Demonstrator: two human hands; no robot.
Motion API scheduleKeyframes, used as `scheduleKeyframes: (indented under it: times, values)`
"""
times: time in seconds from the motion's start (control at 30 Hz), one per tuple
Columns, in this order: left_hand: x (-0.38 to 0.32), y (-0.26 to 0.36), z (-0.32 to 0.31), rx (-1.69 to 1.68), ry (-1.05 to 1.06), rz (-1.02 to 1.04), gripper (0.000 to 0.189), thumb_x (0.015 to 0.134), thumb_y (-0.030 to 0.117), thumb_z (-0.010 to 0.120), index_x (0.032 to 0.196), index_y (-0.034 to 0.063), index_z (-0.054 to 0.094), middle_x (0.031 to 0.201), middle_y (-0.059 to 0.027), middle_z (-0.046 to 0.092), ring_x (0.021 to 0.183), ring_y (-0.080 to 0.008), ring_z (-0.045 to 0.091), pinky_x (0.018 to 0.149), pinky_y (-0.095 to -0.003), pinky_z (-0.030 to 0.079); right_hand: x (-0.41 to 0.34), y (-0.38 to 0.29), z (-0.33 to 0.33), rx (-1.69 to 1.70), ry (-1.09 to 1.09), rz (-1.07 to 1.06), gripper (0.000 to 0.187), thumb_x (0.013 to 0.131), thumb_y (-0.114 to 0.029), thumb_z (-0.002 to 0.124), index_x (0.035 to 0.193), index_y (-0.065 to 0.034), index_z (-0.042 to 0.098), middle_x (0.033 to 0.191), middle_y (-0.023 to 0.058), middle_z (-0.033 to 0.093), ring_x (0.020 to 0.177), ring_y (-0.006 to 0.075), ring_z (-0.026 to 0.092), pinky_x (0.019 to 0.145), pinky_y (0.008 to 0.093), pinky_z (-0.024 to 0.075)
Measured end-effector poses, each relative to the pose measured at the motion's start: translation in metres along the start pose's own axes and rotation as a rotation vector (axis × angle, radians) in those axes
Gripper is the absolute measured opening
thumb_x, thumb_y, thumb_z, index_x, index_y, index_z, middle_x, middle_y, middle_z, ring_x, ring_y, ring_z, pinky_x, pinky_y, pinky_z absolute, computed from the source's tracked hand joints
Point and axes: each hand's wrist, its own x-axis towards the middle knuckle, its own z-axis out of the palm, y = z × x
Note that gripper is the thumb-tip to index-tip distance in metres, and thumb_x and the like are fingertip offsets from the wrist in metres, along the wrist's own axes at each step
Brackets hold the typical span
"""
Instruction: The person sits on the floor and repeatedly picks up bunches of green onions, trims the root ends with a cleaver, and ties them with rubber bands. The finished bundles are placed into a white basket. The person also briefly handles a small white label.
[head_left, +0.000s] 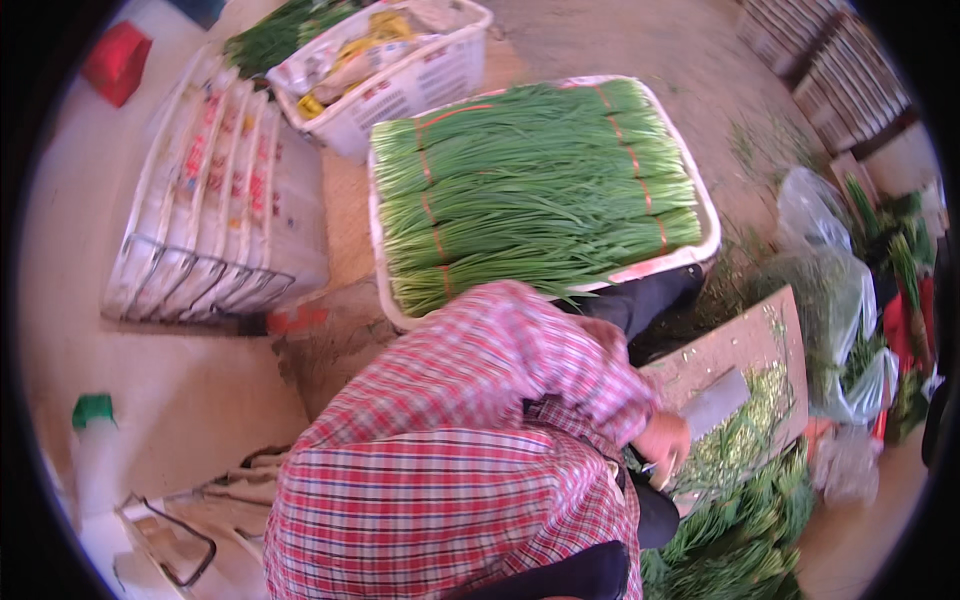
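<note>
My left hand (664, 441), at the end of a red plaid sleeve, is closed on the handle of a cleaver (718, 401). The broad metal blade points up and right over a cutting board (780, 330). Chopped pale green pieces (757, 409) are spread on the board beside the blade. My right hand is out of view. Below the board lies a loose heap of long green stalks (739, 540). A white crate (709, 225), above my bent arm, holds rows of green stalk bundles (525, 187) tied with orange bands.
Nested white crates (217, 187) stand at the left, and another crate (420, 90) holding bags and cloth stands at the top. Clear plastic bags (825, 300) with greens lie beyond the board. More crates (847, 90) are stacked at the upper right. My dark-trousered knees flank the board's near side.
</note>
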Motion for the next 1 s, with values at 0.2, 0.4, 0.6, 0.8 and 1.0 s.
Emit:
scheduleKeyframes:
  times: [0.2,0.4,0.6,0.8,1.0]
  values:
    - [-0.063,-0.004,-0.074,-1.103,0.655,-0.310,0.028,0.082,0.022,0.062,0.098,-0.0012,0.062,0.091,-0.0113,0.065,0.080,-0.0189,0.064,0.072,-0.0298,0.051,0.005,-0.010,0.008,-0.128,-0.016,0.006,0.016,0.072,-0.018,0.054,0.082,-0.0057,0.054,0.074,0.0096,0.052,0.061,0.0244,0.059,0.051,0.0354,0.0469]
    - [-0.080,0.002,-0.088,-1.347,0.782,-0.281,0.030,0.087,0.025,0.055,0.103,0.0001,0.058,0.094,-0.0115,0.064,0.086,-0.0219,0.063,0.076,-0.0330,0.051,0.005,-0.020,0.009,-0.311,-0.203,0.002,0.015,0.072,-0.017,0.054,0.082,-0.0057,0.054,0.074,0.0096,0.052,0.060,0.0243,0.059,0.050,0.0354,0.0467]
    - [-0.080,-0.005,-0.086,-1.276,0.679,-0.365,0.026,0.085,0.022,0.054,0.097,0.0002,0.061,0.089,-0.0128,0.065,0.082,-0.0243,0.065,0.070,-0.0347,0.053,0.019,-0.034,-0.041,-0.346,-0.547,-0.099,0.015,0.072,-0.017,0.054,0.082,-0.0058,0.054,0.073,0.0096,0.052,0.059,0.0243,0.059,0.049,0.0353,0.0466]
    - [-0.075,-0.004,-0.071,-1.236,0.562,-0.454,0.025,0.085,0.021,0.055,0.096,0.0003,0.062,0.089,-0.0128,0.065,0.079,-0.0240,0.065,0.070,-0.0327,0.053,0.078,-0.029,-0.069,0.047,0.199,-0.198,0.035,0.065,0.003,0.065,0.099,0.0000,0.058,0.096,0.0149,0.059,0.084,0.0309,0.059,0.071,0.0364,0.0493]
    - [-0.069,0.001,-0.059,-1.148,0.497,-0.516,0.022,0.084,0.018,0.056,0.095,-0.0002,0.062,0.085,-0.0099,0.065,0.076,-0.0202,0.064,0.069,-0.0325,0.053,0.102,-0.022,-0.042,0.219,0.206,-0.320,0.034,0.067,0.003,0.065,0.100,-0.0013,0.061,0.103,0.0149,0.059,0.090,0.0312,0.060,0.076,0.0357,0.0502]
